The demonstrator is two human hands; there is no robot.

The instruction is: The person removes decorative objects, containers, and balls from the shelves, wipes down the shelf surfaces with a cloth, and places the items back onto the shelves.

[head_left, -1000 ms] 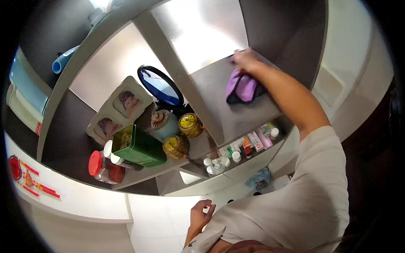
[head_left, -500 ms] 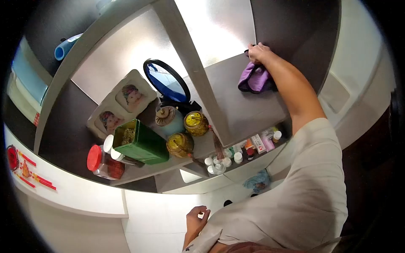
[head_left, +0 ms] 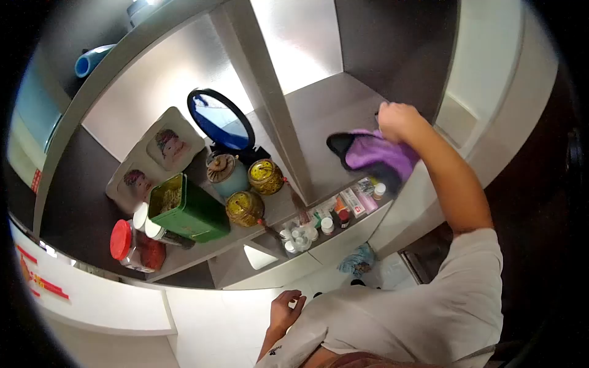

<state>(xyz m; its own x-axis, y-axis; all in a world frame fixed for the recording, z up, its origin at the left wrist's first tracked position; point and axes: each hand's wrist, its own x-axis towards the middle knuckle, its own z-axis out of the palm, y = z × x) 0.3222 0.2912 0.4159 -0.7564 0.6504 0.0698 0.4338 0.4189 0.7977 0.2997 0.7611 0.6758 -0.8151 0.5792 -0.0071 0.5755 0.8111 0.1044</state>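
My right hand (head_left: 402, 122) is closed on a purple cloth (head_left: 374, 153) with black edging, at the right end of the cabinet shelf. The cloth hangs in folds over the shelf's front, partly blurred; its exact kind is unclear. My left hand (head_left: 286, 310) hangs low beside my body, above the white floor. Its fingers are loosely curled, the thumb stands apart, and it holds nothing.
The left shelf bay holds a round mirror (head_left: 221, 119), a picture frame (head_left: 156, 156), a green tin (head_left: 196, 211), a red-lidded jar (head_left: 136, 245) and two yellow-topped pots (head_left: 245, 208). Below, a drawer contains medicine bottles (head_left: 327, 226). A blue plastic bag (head_left: 357, 260) lies on the floor.
My right hand has drawn the purple cloth from the back of the shelf towards its front edge. The view has shifted a little; my left hand stays low.
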